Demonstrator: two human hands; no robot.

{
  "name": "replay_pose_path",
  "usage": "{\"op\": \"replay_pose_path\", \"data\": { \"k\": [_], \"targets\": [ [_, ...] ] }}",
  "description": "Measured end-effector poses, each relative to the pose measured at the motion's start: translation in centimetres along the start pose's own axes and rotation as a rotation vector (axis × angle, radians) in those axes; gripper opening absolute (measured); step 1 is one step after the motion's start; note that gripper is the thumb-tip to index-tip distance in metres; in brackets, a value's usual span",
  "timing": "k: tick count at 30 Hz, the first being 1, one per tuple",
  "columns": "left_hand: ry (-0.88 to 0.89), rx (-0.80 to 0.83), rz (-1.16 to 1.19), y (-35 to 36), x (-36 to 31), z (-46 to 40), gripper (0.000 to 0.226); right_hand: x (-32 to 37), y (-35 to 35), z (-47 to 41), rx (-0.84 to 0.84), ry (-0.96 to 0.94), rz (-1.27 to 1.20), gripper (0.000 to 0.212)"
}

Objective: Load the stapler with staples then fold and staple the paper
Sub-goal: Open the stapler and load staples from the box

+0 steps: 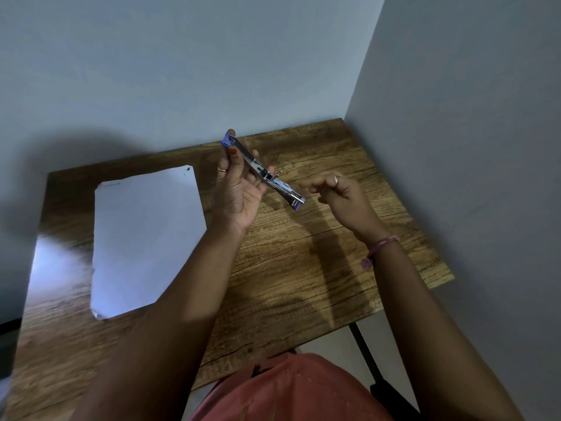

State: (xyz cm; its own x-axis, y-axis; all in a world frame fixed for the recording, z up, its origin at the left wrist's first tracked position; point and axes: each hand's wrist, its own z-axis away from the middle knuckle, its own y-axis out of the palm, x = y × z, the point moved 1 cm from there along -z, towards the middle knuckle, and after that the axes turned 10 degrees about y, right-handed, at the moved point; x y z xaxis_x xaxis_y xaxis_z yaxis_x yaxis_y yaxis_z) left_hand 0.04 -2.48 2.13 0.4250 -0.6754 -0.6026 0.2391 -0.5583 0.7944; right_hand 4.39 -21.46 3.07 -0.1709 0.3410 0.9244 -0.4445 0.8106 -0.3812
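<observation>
Head view: I see left hand (239,189) gripping opened stapler (263,173), right hand (337,192) loosely curled, empty; paper (142,241) on wooden table (303,268), grey walls (182,71).

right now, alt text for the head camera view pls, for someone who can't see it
A person's left hand holds an opened stapler above a wooden table, while the right hand, fingers curled, sits just beside its lower end. A white sheet of paper lies flat on the table to the left.
</observation>
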Motion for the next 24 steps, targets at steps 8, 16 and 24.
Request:
{"op": "replay_pose_path", "data": {
  "k": [8, 16, 24],
  "targets": [
    [-0.012, 0.009, 0.029, 0.4, 0.1, 0.1, 0.034, 3.1, 0.0, -1.5, -0.020, -0.240, 0.236, 0.060],
    [-0.001, -0.019, 0.047, 0.5, -0.1, 0.2, 0.033, 2.1, 0.5, -1.8, -0.034, -0.274, 0.496, 0.059],
    [-0.001, -0.018, 0.077, 0.1, -0.1, 0.2, 0.037, 0.3, 0.3, -1.1, -0.096, -0.145, 0.157, 0.049]
  ]
}}
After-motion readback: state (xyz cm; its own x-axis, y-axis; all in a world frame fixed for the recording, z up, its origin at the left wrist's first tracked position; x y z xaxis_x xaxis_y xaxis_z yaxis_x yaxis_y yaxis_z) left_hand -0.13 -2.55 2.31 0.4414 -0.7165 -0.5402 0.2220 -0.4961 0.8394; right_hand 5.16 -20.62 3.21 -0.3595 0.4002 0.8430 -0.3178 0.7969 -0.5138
